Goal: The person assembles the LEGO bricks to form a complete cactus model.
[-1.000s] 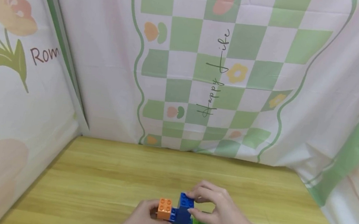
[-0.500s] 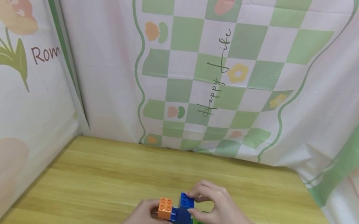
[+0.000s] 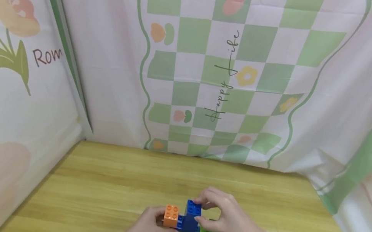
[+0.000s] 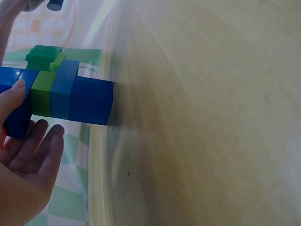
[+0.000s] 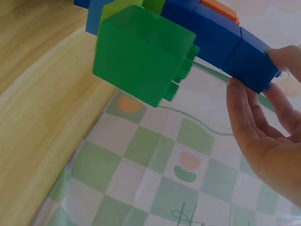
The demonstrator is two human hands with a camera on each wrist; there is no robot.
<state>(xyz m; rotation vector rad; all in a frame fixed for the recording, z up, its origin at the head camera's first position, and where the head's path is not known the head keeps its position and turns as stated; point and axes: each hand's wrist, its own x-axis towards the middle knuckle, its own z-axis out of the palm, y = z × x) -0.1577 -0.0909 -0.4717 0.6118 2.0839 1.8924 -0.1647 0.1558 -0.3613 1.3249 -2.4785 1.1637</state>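
Note:
A stack of toy building bricks stands upright near the front of the table in the head view. At its top is a blue brick [image 3: 191, 219], which my right hand [image 3: 229, 216] pinches between thumb and fingers. An orange brick [image 3: 171, 216] sits on a blue arm at the left, and my left hand [image 3: 148, 225] grips that side, thumb on the blue brick below [image 4: 21, 106]. Lower down come a light green brick [image 4: 42, 94], a lighter blue brick [image 4: 63, 89] and a dark blue base brick [image 4: 91, 100]. A green brick [image 5: 141, 52] juts out at the right.
The wooden table [image 3: 112, 176] extends around the stack. Behind it hangs a green-and-white checked cloth [image 3: 219, 70], and a flower-printed cloth [image 3: 2, 109] lines the left side. Another cloth [image 3: 355, 183] borders the right.

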